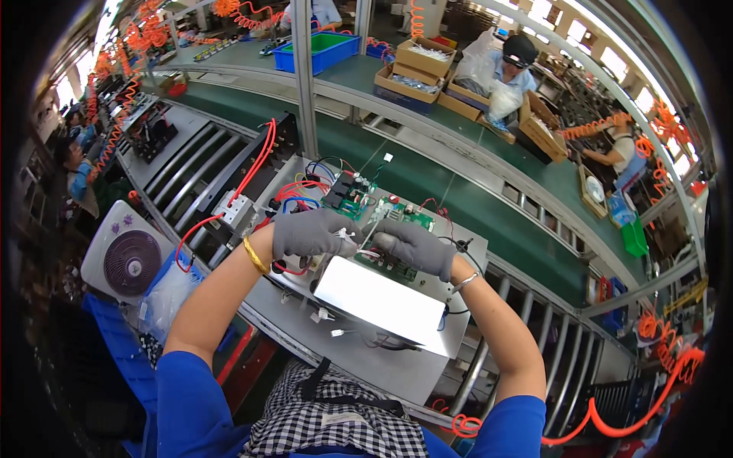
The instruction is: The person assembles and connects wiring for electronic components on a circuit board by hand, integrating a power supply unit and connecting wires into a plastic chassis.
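My left hand (pixel 313 233), in a grey glove, is closed with its fingertips pinched at a small white wire end (pixel 345 234). Close beside it, my gloved right hand (pixel 416 249) has its fingers bent together over the wiring; what they grip is hidden. Both hands are above an open metal chassis (pixel 424 375). Behind the fingers sit green circuit boards (pixel 416 219) with a black component block (pixel 345 191). Red and blue wires (pixel 301 200) run beside the left hand. Just below the hands lies a shiny silver metal box (pixel 382 299).
A black panel with a white terminal block (pixel 238 212) and red cables stands at the chassis's left. Rollers (pixel 546 328) flank the chassis. A metal post (pixel 304 84) rises beyond it. Blue bin (pixel 317 52) and cardboard boxes (pixel 412 76) line the far bench, where a co-worker (pixel 513 69) sits.
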